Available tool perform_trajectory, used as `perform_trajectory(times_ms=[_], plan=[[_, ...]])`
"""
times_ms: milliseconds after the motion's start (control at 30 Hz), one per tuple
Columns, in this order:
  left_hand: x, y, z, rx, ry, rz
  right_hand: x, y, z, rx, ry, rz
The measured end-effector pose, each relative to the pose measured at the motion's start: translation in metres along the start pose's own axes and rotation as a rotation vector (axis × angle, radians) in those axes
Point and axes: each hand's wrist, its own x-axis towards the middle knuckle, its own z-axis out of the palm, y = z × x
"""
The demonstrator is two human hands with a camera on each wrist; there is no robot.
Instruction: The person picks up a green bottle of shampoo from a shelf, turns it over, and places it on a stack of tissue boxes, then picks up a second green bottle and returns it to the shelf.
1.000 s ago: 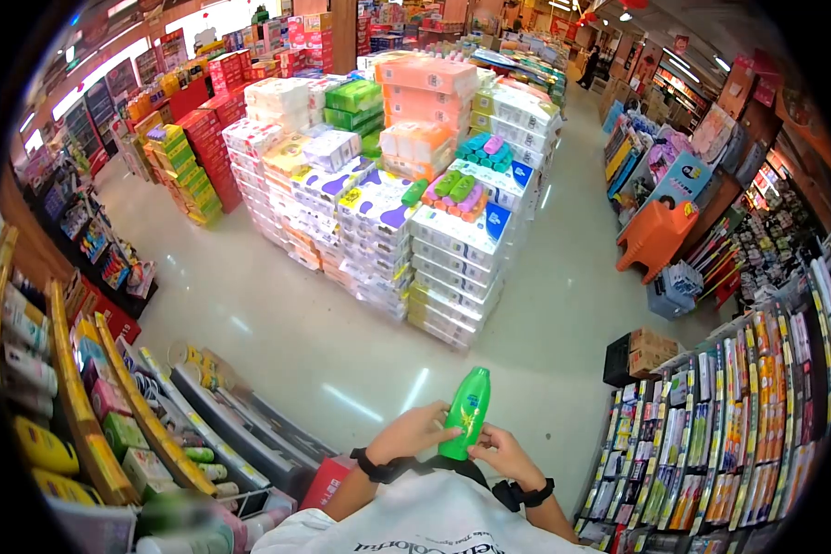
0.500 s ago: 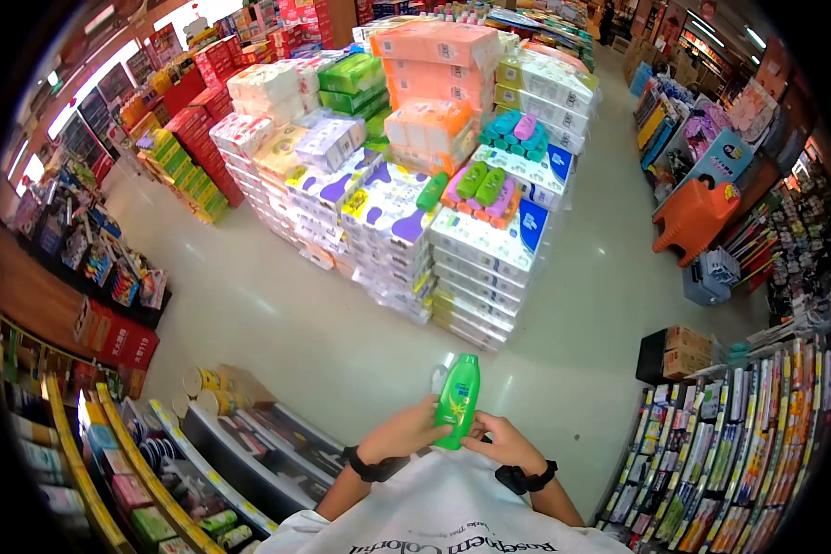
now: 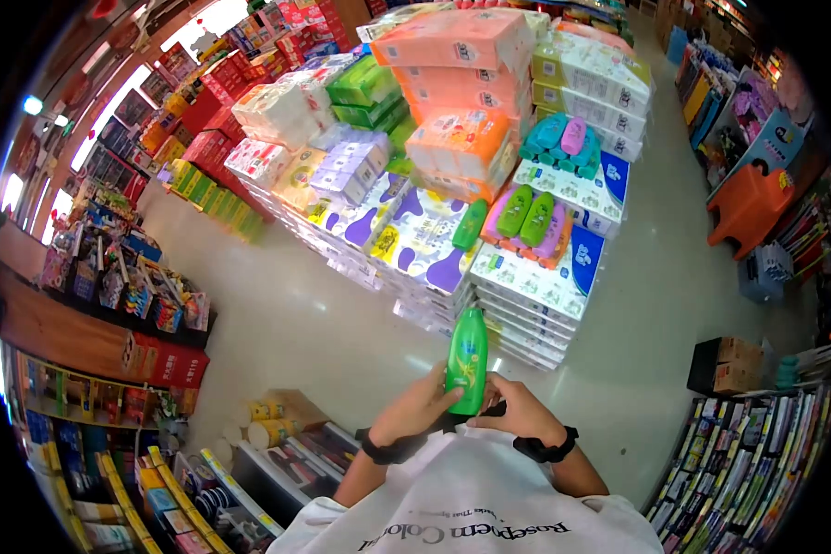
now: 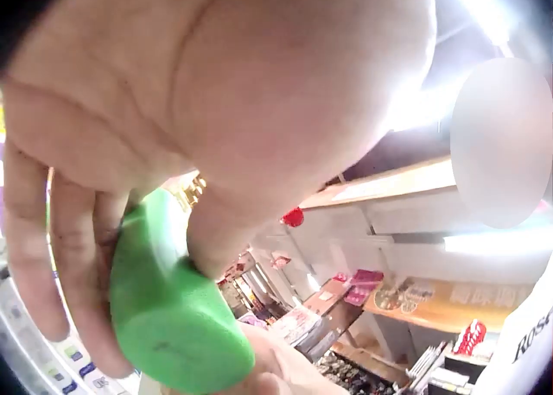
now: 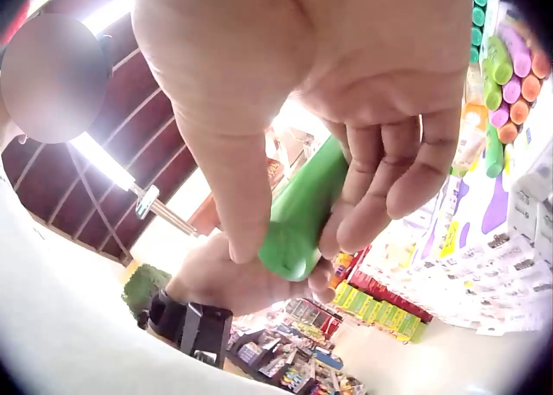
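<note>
A green bottle (image 3: 468, 362) stands roughly upright in front of the person's shirt, its label side showing in the head view. The left hand (image 3: 419, 403) grips it from the left, thumb across its front. On its lower right side lie the fingertips of the right hand (image 3: 517, 406). The left wrist view shows the base of the bottle (image 4: 186, 339) between thumb and curled fingers of the left hand (image 4: 216, 93). In the right wrist view, thumb and fingers of the right hand (image 5: 328, 93) lie on either side of the bottle (image 5: 302, 218).
Stacked tissue packs (image 3: 434, 242) stand ahead, topped by green bottles (image 3: 526, 218), pink and teal ones. Shelves (image 3: 748, 462) of packaged goods line the right, an orange stool (image 3: 751, 208) behind them. More shelves (image 3: 124, 480) fill the lower left.
The view has moved closer to the tissue stacks and tilted down. Both hands, with the green bottle between them, sit higher in the picture; the grip looks much the same.
</note>
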Motion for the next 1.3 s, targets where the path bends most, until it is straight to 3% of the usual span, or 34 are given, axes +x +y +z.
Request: perform_trajectory(times_ms=[33,133,233,333,500,733,767,867,1000,1100,1200,1300], plan=[[0.006,-0.002,-0.001,-0.162,-0.003,0.027,0.009,0.002,-0.004,-0.001,-0.025,0.012],[0.026,0.003,-0.012,-0.263,0.014,0.084,0.033,0.003,-0.008,0.155,0.033,0.061],[0.048,-0.015,-0.026,-0.136,0.054,0.043,0.059,0.011,-0.014,0.090,0.059,0.100],[0.089,-0.056,-0.047,-0.185,0.021,0.118,0.093,0.021,-0.022,-0.013,0.063,0.124],[0.146,-0.063,-0.099,-0.036,-0.008,-0.001,0.162,0.042,-0.037,-0.244,0.062,0.096],[0.231,-0.071,-0.184,-0.056,-0.145,-0.112,0.248,0.053,-0.049,-0.429,0.065,0.171],[0.244,-0.089,-0.190,-0.025,-0.136,-0.086,0.259,0.060,-0.045,-0.441,0.152,0.138],[0.279,-0.104,-0.206,0.029,-0.078,-0.046,0.298,0.060,-0.049,-0.272,0.260,0.318],[0.326,-0.119,-0.219,-0.023,-0.042,0.017,0.338,0.082,-0.052,-0.280,0.445,0.321],[0.351,-0.133,-0.227,-0.073,-0.061,0.011,0.357,0.100,-0.056,-0.291,0.488,0.357],[0.378,-0.144,-0.229,0.055,-0.136,-0.053,0.368,0.110,-0.057,-0.229,0.544,0.424],[0.398,-0.159,-0.224,-0.028,-0.142,0.004,0.378,0.122,-0.065,-0.258,0.564,0.463]])
